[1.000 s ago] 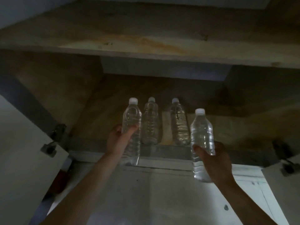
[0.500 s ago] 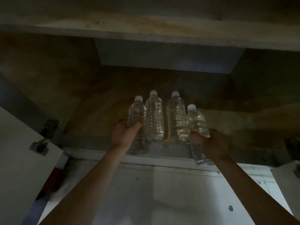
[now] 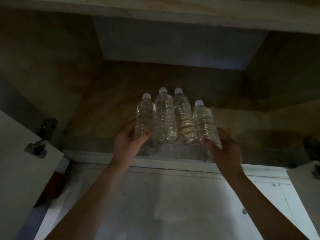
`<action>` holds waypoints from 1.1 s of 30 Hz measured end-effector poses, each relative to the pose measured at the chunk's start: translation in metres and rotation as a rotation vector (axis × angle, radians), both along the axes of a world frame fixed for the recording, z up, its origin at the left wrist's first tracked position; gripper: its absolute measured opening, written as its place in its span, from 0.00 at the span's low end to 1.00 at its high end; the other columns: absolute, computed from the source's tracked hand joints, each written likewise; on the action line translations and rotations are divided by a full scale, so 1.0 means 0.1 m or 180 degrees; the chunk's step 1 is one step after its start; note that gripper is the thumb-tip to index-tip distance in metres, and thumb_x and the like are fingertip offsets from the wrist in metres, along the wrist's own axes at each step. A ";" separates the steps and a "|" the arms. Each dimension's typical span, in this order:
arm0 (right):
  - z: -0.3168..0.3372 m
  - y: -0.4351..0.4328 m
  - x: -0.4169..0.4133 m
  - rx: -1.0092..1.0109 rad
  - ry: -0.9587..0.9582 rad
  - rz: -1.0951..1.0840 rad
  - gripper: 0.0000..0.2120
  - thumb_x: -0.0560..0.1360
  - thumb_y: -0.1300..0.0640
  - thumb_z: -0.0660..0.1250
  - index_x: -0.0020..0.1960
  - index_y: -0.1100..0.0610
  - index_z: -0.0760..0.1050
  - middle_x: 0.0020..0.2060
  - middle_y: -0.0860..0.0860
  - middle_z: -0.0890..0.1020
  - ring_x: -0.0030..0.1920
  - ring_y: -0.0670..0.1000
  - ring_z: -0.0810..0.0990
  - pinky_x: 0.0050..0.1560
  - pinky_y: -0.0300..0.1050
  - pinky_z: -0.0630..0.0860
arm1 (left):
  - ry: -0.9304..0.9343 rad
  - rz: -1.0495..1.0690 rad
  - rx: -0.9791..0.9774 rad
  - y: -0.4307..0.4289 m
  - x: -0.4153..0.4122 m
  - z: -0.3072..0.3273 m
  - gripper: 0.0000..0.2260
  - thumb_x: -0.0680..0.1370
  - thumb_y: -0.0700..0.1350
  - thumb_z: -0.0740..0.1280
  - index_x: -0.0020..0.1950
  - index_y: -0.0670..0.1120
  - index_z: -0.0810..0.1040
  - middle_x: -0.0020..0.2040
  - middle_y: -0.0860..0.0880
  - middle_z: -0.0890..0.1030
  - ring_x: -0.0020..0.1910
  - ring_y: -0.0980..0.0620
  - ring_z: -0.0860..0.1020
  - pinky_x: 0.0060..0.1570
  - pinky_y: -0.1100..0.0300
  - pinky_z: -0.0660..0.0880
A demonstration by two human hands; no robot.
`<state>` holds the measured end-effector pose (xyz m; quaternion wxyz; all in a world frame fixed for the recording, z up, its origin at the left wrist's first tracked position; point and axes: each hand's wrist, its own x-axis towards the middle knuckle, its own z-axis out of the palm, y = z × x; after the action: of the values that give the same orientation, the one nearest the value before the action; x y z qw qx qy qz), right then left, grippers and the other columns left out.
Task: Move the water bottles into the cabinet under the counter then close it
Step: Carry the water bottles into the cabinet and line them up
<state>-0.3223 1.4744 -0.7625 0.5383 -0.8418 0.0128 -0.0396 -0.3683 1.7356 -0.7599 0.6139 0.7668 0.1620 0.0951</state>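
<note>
Both held bottles moved inward since 0.5 s ago: left hand [image 3: 128, 141] grips left bottle [image 3: 145, 123], right hand [image 3: 225, 149] grips right bottle [image 3: 205, 125], flanking the middle pair [image 3: 174, 118] at the cabinet [image 3: 103, 108] front edge.

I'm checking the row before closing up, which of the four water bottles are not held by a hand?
The two middle bottles stand free. The leftmost bottle is in the left hand, and the rightmost bottle in the right hand.

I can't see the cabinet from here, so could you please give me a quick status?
Left hand and right hand each grip a clear plastic water bottle. Four white-capped bottles at cabinet front. Doors open, nothing blocking.
</note>
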 end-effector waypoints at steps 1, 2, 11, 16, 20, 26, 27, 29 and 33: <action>0.01 0.01 0.05 0.0033 -0.0024 0.0009 0.10 0.74 0.59 0.73 0.51 0.47 0.80 0.44 0.48 0.84 0.45 0.48 0.83 0.52 0.47 0.81 | 0.0034 -0.0022 -0.0070 0.02 0.05 0.00 0.12 0.74 0.47 0.73 0.56 0.57 0.79 0.44 0.65 0.83 0.44 0.69 0.80 0.39 0.75 0.73; 0.00 0.02 0.11 0.0059 -0.0071 0.0043 0.10 0.74 0.59 0.73 0.49 0.45 0.79 0.43 0.48 0.85 0.44 0.47 0.83 0.48 0.44 0.81 | 0.0098 -0.0039 -0.0137 0.04 0.10 -0.01 0.12 0.74 0.49 0.73 0.57 0.58 0.79 0.46 0.63 0.83 0.46 0.66 0.80 0.42 0.71 0.75; -0.09 0.17 0.38 0.0376 -0.0028 -0.0085 0.14 0.73 0.58 0.73 0.58 0.49 0.81 0.48 0.43 0.85 0.48 0.42 0.83 0.44 0.34 0.77 | 0.0236 -0.0342 -0.0064 0.22 0.42 -0.11 0.13 0.77 0.53 0.68 0.61 0.60 0.79 0.52 0.59 0.84 0.51 0.65 0.80 0.50 0.61 0.74; -0.14 0.18 0.44 0.0405 -0.0030 -0.0134 0.13 0.73 0.59 0.73 0.57 0.49 0.81 0.47 0.43 0.86 0.47 0.42 0.83 0.48 0.40 0.79 | 0.0256 -0.0385 -0.0123 0.22 0.46 -0.11 0.14 0.76 0.53 0.69 0.62 0.57 0.78 0.53 0.56 0.84 0.55 0.56 0.81 0.57 0.53 0.76; -0.14 0.18 0.48 0.0345 -0.0070 -0.0094 0.10 0.74 0.59 0.73 0.54 0.51 0.81 0.44 0.45 0.85 0.45 0.44 0.84 0.46 0.42 0.80 | 0.0172 -0.0368 -0.0237 0.17 0.44 -0.09 0.12 0.79 0.51 0.66 0.62 0.57 0.78 0.53 0.55 0.83 0.54 0.56 0.80 0.50 0.59 0.74; -0.15 0.20 0.51 0.0341 -0.0188 -0.0007 0.09 0.74 0.57 0.73 0.54 0.51 0.80 0.44 0.46 0.85 0.44 0.44 0.84 0.40 0.34 0.78 | 0.0125 -0.0132 -0.0066 0.12 0.41 -0.07 0.13 0.79 0.51 0.65 0.63 0.53 0.77 0.53 0.53 0.81 0.52 0.57 0.79 0.43 0.64 0.70; -0.15 0.20 0.51 0.0362 -0.0171 0.0000 0.09 0.74 0.57 0.73 0.54 0.50 0.80 0.44 0.46 0.85 0.45 0.45 0.84 0.41 0.34 0.78 | 0.0095 -0.0088 -0.0038 0.11 0.40 -0.07 0.14 0.79 0.51 0.65 0.65 0.53 0.77 0.53 0.53 0.81 0.52 0.57 0.79 0.43 0.65 0.71; -0.17 0.20 0.50 0.0367 -0.0168 0.0007 0.11 0.75 0.56 0.72 0.56 0.51 0.80 0.46 0.48 0.85 0.47 0.47 0.84 0.47 0.41 0.82 | 0.0063 -0.0037 0.0008 0.08 0.36 -0.07 0.16 0.79 0.52 0.66 0.67 0.53 0.76 0.53 0.54 0.82 0.52 0.58 0.79 0.46 0.65 0.72; -0.24 0.19 0.45 0.0242 -0.0198 0.0058 0.17 0.75 0.53 0.72 0.63 0.50 0.76 0.52 0.48 0.84 0.52 0.50 0.83 0.54 0.53 0.82 | 0.0081 0.0037 -0.0058 0.03 0.32 -0.12 0.17 0.77 0.52 0.68 0.66 0.54 0.76 0.53 0.57 0.83 0.52 0.61 0.80 0.47 0.66 0.73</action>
<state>-0.2771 1.4934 -0.7868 0.5704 -0.8191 -0.0101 -0.0603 -0.3364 1.7389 -0.7719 0.6182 0.7613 0.1751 0.0874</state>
